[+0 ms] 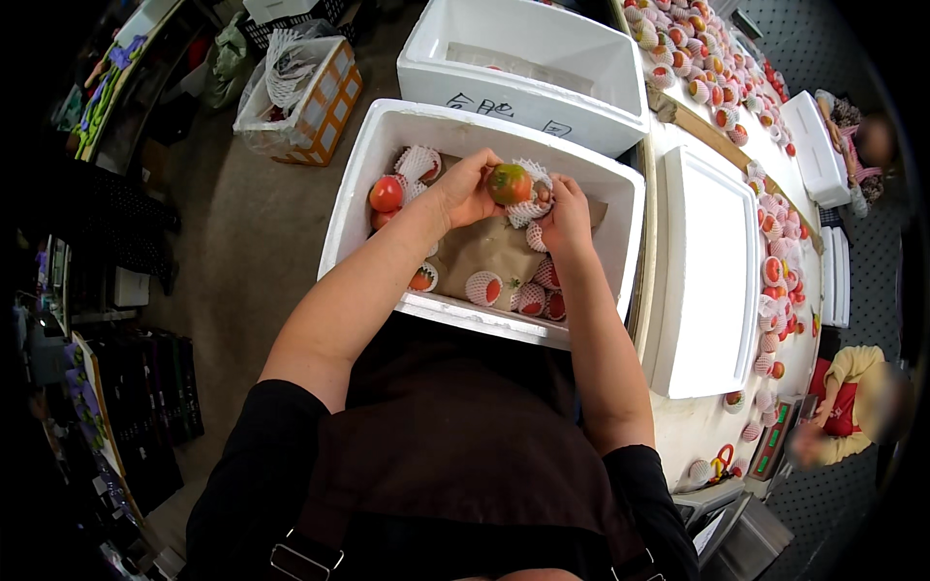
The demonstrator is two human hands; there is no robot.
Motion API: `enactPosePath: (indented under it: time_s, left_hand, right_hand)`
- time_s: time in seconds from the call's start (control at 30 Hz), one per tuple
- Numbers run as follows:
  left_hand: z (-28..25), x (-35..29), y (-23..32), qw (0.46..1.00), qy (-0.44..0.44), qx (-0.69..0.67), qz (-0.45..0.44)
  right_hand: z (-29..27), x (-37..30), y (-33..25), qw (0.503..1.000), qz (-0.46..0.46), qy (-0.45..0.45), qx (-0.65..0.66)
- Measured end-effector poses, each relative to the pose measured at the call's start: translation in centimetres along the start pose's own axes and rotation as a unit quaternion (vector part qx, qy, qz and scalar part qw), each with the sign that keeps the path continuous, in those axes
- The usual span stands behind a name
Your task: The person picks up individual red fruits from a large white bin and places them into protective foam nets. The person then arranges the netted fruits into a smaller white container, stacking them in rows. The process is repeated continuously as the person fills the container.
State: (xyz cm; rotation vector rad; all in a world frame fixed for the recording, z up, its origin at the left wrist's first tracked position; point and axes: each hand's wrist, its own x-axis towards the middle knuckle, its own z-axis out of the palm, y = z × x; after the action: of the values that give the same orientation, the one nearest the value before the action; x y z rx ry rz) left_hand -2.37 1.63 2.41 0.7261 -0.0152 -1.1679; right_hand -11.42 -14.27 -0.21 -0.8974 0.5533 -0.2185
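My left hand (463, 191) grips a round red-and-green fruit (509, 183) over a white foam box (373, 160). Touching the fruit's underside is a white foam net sleeve (530, 207), which my right hand (566, 215) pinches. Both hands meet above the box's middle. Inside the box lie several fruits in net sleeves (528, 296) along the near edge, a bare red fruit (386, 194) at the left, and brown paper (484, 252) on the bottom.
A second foam box (523, 97) stands beyond the first. A foam lid (705, 271) lies on the table to the right, with many sleeved fruits (775, 281) past it. Two other people (852, 397) sit at the far right. A lined cardboard box (310, 92) stands on the floor at the left.
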Motion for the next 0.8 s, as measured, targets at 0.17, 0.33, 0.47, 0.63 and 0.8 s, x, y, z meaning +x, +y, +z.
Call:
enactPosePath:
  time_s: [0.17, 0.33, 0.47, 0.63, 0.8]
  left_hand:
    - [-0.4, -0.2, -0.1, 0.997, -0.018, -0.058, -0.037]
    - [-0.5, 0.8, -0.7, 0.987, 0.119, -0.055, 0.093]
    - [0.2, 0.6, -0.7, 0.982, 0.150, -0.011, 0.112]
    - [0.7, 0.5, -0.9, 0.987, 0.119, 0.006, 0.110]
    - [0.0, 0.8, -1.0, 0.987, 0.125, 0.024, 0.102]
  right_hand:
    - [1.2, -0.9, 0.1, 0.908, -0.144, 0.073, -0.387]
    - [2.9, -2.7, -0.4, 0.852, -0.274, 0.051, -0.443]
    - [3.9, -3.4, 0.0, 0.810, -0.327, -0.074, -0.482]
    - [3.4, -2.7, 0.6, 0.792, -0.332, -0.064, -0.508]
    - [2.7, -2.0, 0.7, 0.860, -0.275, -0.064, -0.426]
